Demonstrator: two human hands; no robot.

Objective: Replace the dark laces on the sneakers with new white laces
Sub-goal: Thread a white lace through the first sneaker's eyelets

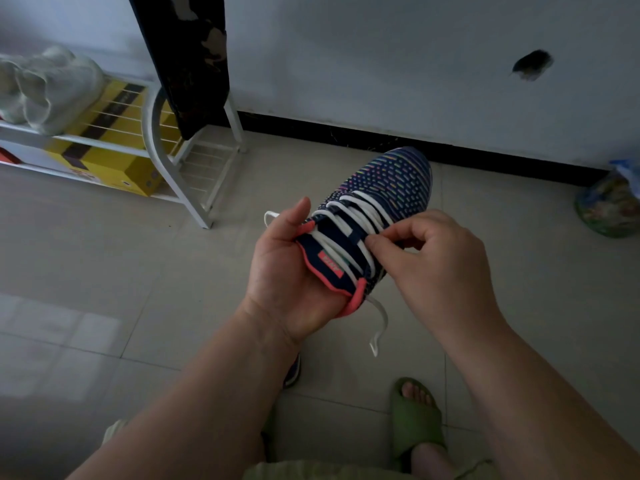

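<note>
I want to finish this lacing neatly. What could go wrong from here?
1. The right hand pinches one white lace crossing; a hard pull may tighten the rows unevenly.
2. The loose lace end hangs free and could slip back.
3. The left hand alone supports the sneaker; it might tip.

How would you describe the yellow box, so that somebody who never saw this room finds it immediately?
Look at the white metal shoe rack standing against the wall on the left side of the room. On its lower shelf, under the pale shoes on the top shelf, lies the yellow box. It is the only bright yellow thing there, and a dark stripe runs along it.
</note>
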